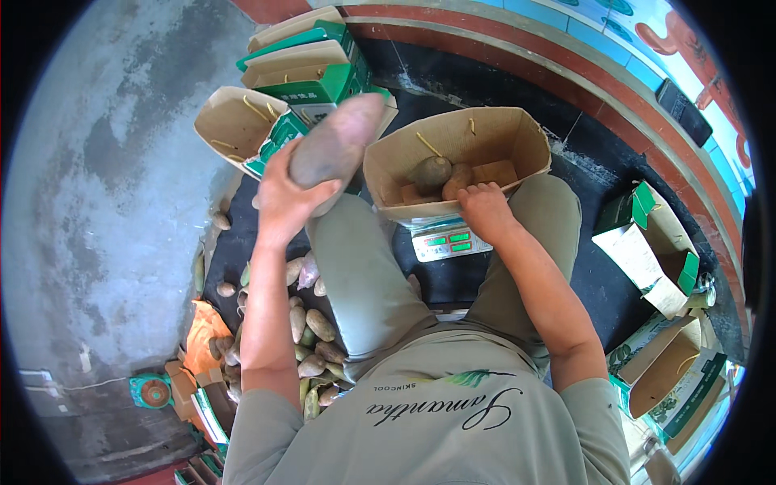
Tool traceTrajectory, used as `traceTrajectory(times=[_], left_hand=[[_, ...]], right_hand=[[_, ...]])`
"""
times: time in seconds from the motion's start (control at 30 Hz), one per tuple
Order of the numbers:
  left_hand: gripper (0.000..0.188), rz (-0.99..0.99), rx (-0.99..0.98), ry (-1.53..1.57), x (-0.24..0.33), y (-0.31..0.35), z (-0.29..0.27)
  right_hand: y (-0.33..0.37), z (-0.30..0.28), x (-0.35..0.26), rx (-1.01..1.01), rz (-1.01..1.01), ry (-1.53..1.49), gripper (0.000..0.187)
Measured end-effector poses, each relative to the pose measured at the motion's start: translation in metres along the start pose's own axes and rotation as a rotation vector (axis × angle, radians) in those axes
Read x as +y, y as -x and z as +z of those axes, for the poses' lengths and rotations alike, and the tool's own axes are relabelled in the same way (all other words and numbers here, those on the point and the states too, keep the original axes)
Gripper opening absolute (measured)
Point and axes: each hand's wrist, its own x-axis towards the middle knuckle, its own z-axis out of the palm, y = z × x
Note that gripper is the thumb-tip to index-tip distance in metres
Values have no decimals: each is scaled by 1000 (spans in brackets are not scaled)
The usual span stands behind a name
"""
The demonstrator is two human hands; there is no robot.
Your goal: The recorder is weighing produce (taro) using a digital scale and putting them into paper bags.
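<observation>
Raised at centre left, my left hand is closed round a large sweet potato, pinkish at its far end and slightly blurred. An open cardboard box with yellow cord handles stands between my knees on a digital scale with green lit displays. Inside it lie a brown tuber and a redder one. My right hand has its fingers curled over the box's near rim, close to the redder tuber.
Loose sweet potatoes are heaped on the floor left of my legs, beside an orange cloth. Green-and-brown boxes stand at the far left. More open boxes are on the right. A tiled wall ledge runs along the back.
</observation>
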Motion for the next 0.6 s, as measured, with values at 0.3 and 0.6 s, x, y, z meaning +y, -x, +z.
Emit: traceTrajectory(times=[0.3,0.6], left_hand=[[76,61,-435,-253,38,-45,118],[85,134,-637,-288,17,-50,213]], right_hand=[[-2,-2,1,-68,-6,-32,18],[-2,6,4,33,-27,-114,15]])
